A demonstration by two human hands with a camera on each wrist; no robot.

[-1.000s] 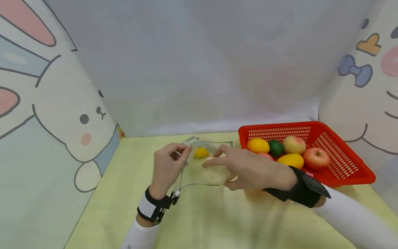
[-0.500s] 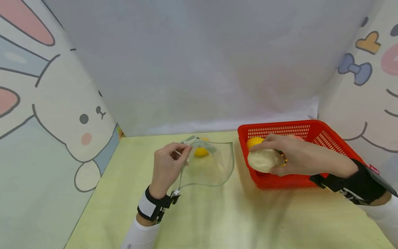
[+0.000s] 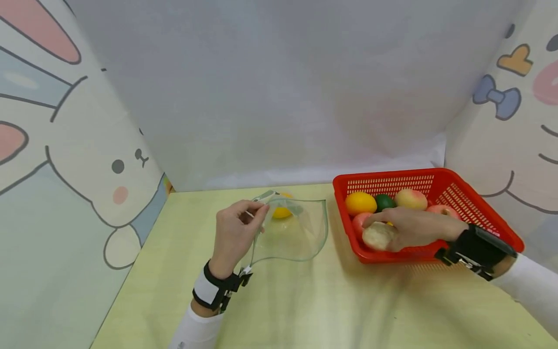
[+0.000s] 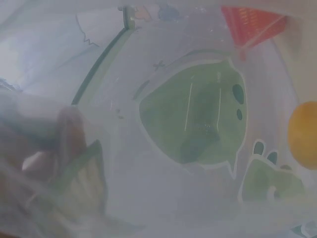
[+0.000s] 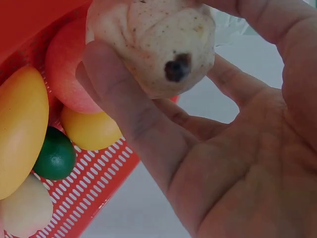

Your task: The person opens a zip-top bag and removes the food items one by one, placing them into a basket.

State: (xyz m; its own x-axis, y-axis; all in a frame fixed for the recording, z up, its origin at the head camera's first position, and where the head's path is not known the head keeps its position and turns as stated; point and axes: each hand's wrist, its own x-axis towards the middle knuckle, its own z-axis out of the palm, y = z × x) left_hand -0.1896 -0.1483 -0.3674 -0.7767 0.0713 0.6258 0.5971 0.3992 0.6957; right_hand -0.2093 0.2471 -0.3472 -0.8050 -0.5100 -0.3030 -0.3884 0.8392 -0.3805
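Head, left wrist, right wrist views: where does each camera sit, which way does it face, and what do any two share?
Head: worn high, facing forward and down at the table; both forearms and hands show.
Left wrist: pressed close to the clear bag, looking through it; a blurred fingertip shows.
Right wrist: under the right hand, looking along the palm at the pale fruit.
Shared: red basket and pale fruit appear in head and right wrist views.

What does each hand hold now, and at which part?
The left hand pinches the clear plastic bag at its open top edge. The right hand grips the pale speckled fruit around its sides, over the red basket.
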